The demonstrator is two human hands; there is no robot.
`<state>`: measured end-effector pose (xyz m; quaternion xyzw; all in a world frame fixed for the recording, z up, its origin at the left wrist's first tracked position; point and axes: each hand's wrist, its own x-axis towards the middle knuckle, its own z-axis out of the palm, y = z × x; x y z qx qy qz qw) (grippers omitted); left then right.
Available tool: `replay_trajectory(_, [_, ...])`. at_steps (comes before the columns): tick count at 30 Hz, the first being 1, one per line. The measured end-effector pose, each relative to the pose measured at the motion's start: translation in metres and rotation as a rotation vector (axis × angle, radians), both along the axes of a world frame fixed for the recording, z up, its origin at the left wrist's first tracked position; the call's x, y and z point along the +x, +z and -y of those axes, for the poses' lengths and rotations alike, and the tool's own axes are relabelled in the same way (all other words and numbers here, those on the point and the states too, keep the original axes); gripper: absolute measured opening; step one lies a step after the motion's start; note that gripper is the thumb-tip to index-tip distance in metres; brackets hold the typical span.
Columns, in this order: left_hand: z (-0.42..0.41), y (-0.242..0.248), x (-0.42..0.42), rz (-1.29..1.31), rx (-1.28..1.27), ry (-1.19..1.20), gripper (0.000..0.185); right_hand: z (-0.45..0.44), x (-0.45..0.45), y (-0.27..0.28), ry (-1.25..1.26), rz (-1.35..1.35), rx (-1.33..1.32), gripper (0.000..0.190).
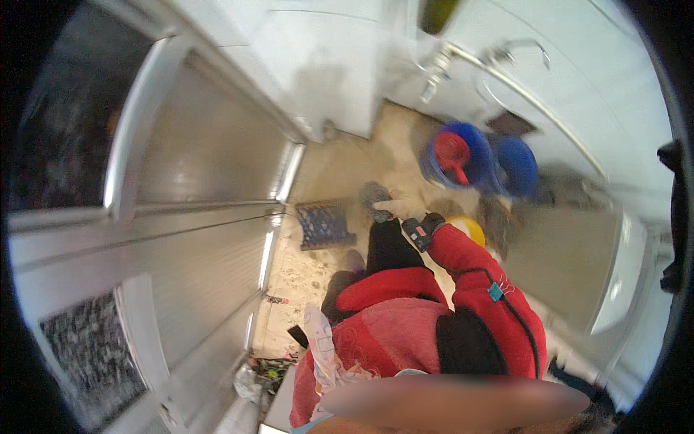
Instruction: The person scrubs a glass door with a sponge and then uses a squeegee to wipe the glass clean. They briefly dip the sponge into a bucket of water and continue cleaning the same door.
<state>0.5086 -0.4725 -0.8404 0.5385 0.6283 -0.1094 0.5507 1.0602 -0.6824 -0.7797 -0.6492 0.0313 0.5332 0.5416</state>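
Note:
My right hand [404,206] is closed around a bunched grey thing [374,199], a cloth or a scrubber; blur hides which. The hand is held low over the beige floor [347,168], beyond my black-trousered knee. A black device [418,232] is strapped round my right wrist, below the red sleeve [471,255]. Partly hidden behind that forearm is a yellow round object [470,228]. To the left of the grey thing lies a blue patterned mat [325,225]. My left hand is out of view.
A blue bucket [477,144] holds a red mug [452,154], with another blue container [518,165] beside it. A white pipe [534,103] and a tap [504,51] are on the right wall. Metal-framed door panels [211,141] line the left side.

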Motion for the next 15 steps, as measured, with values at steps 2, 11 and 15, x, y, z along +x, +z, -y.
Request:
replay_trajectory(2, [-0.043, 0.008, -0.013, 0.009, -0.022, -0.044, 0.034, 0.075, -0.040, -0.029, -0.064, 0.138, -0.226, 0.052])
replay_trajectory(11, [-0.128, -0.024, 0.045, -0.110, -0.033, -0.221, 0.040, 0.339, -0.310, -0.085, -1.070, -0.298, -0.040, 0.045])
replay_trajectory(15, [-0.038, -0.026, 0.147, -0.013, -0.401, -0.115, 0.032, 0.376, -0.323, -0.119, -1.109, -0.258, -0.134, 0.041])
